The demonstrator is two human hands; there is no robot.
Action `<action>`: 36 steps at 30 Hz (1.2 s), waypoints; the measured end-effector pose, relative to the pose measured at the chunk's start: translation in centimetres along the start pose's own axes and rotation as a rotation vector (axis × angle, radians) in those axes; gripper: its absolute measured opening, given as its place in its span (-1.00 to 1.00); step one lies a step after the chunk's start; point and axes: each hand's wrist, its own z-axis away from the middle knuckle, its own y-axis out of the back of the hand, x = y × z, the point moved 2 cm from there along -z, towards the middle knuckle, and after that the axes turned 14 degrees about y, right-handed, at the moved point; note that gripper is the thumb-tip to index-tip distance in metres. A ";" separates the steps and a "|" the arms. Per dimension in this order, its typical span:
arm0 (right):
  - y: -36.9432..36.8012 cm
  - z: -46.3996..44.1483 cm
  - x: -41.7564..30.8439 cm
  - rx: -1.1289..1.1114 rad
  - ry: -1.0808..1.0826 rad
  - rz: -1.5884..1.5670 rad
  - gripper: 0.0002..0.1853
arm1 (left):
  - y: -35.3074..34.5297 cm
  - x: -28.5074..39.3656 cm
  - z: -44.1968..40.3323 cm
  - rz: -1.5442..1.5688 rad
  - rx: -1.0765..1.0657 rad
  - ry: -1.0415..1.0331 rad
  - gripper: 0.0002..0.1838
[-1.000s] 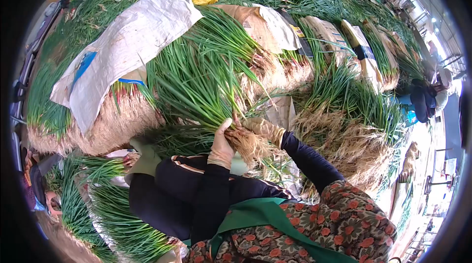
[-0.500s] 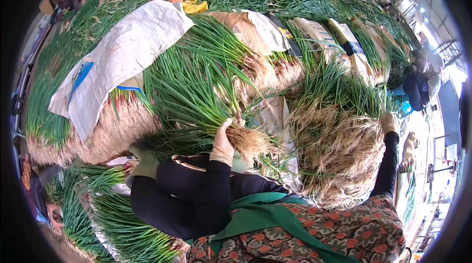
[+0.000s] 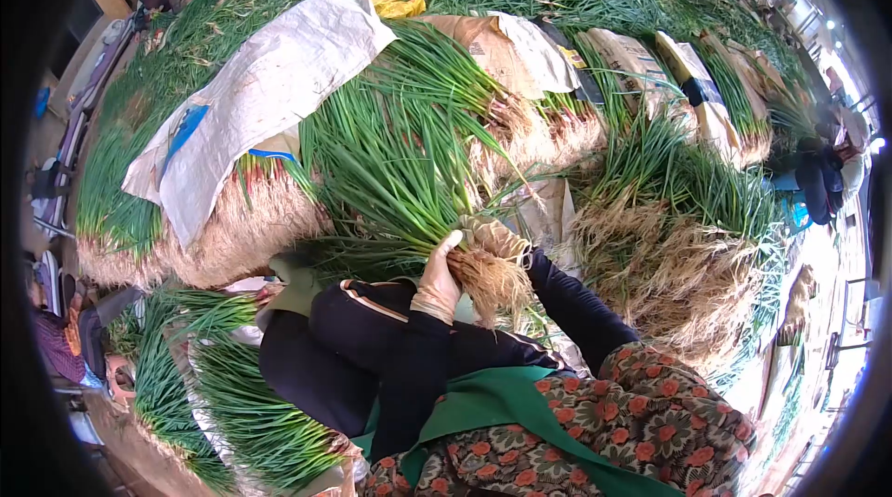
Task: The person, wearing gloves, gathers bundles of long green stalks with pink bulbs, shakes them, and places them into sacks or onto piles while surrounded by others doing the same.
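Note:
In the head view, my left hand (image 3: 440, 276), in a pale glove, is closed around a bunch of green onions (image 3: 409, 186) just above the roots. My right hand (image 3: 495, 235), also gloved, lies against the right side of the same bunch, its fingers curled round the stems and partly hidden. Long green leaves fan up and left from my hands. Tangled pale roots (image 3: 492, 285) hang below them. To the right of my hands lies a loose heap of green onions (image 3: 664, 283) with roots toward me.
Stacked green onions (image 3: 251, 228) stand ahead on the left, partly under a white woven sack (image 3: 269, 70). More sack-covered bundles (image 3: 520, 60) line the row beyond. Another bundle (image 3: 251, 395) lies at the lower left. A person in dark clothing (image 3: 822, 172) is at the far right.
My right hand has come back from the heap on the right to the bunch in my left hand. My left hand still grips the bunch; the whole view has shifted slightly.

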 end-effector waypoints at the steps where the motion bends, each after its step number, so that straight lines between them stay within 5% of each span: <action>1: 0.1 0.3 -0.3 0.065 0.028 0.037 -0.67 | -0.1 0.2 0.2 -0.003 -0.004 0.017 -0.85; 2: 0.0 1.6 -2.6 0.293 0.039 0.131 -0.70 | -0.4 0.3 0.2 -0.008 -0.010 0.037 -0.85; 4: 2.0 3.0 -2.2 0.313 0.255 1.023 -0.72 | -1.0 0.3 0.3 -0.049 -0.002 -0.042 -0.85; 5: 1.8 3.2 -2.9 0.121 0.019 1.156 -0.76 | -1.8 0.4 0.7 -0.050 -0.031 -0.055 -0.86; 9: -1.0 6.7 -2.7 -0.039 0.520 0.638 -0.69 | -1.0 0.5 -0.7 -0.062 -0.064 -0.040 -0.84; 12: -0.5 7.4 1.6 -0.183 0.028 -0.623 -0.53 | -1.1 0.2 -0.5 0.023 0.021 -0.082 -0.82; 16: 5.9 3.5 4.9 -0.538 -0.023 0.243 -0.49 | -0.4 1.0 -0.4 0.094 -0.010 -0.089 -0.80; 18: 6.6 2.6 3.9 -0.463 0.266 0.439 -0.47 | 0.2 0.8 -1.1 0.044 -0.041 -0.067 -0.81; 20: 5.2 0.2 2.2 -0.219 0.197 0.011 -0.50 | 0.8 0.8 -1.8 -0.006 -0.070 -0.052 -0.81; 21: 3.4 -0.9 0.0 -0.125 -0.178 -0.380 -0.50 | 0.4 0.7 -1.6 -0.036 -0.046 -0.085 -0.83; 22: 1.8 -1.9 -2.1 -0.077 -0.178 -0.205 -0.58 | 0.0 0.8 -1.2 -0.054 -0.034 -0.109 -0.83; 24: 0.0 -5.8 2.6 -0.044 0.493 0.395 -0.69 | -0.3 1.0 -0.5 -0.085 -0.005 -0.158 -0.83; 25: -0.7 -5.5 2.4 0.020 0.465 0.544 -0.80 | 0.0 1.0 -0.6 -0.005 -0.006 -0.157 -0.83; 26: -1.1 -4.9 2.8 -0.057 0.697 0.873 -0.80 | -0.3 1.4 -0.1 0.056 -0.032 -0.154 -0.82; 28: -1.3 -1.7 1.2 -0.137 0.605 0.488 -0.78 | -1.4 1.7 1.1 0.180 -0.091 -0.132 -0.79; 29: -1.7 -2.7 6.5 -0.182 0.278 0.891 -0.75 | 0.0 2.1 0.1 0.105 -0.258 -0.102 -0.77; 30: -1.5 -0.9 4.0 -0.223 0.067 0.982 -0.75 | -2.0 2.0 1.3 0.161 -0.396 -0.164 -0.76; 32: 0.8 0.3 8.6 -0.530 -0.082 1.024 -0.71 | -1.4 2.3 1.5 0.250 -0.389 -0.213 -0.75; 34: 4.2 0.4 17.3 -0.469 0.041 0.486 -0.71 | -3.2 3.1 3.7 0.358 -0.361 -0.215 -0.69; 36: 5.1 0.4 6.4 -0.571 -0.063 1.003 -0.73 | -4.7 3.3 4.1 0.324 -0.347 -0.300 -0.69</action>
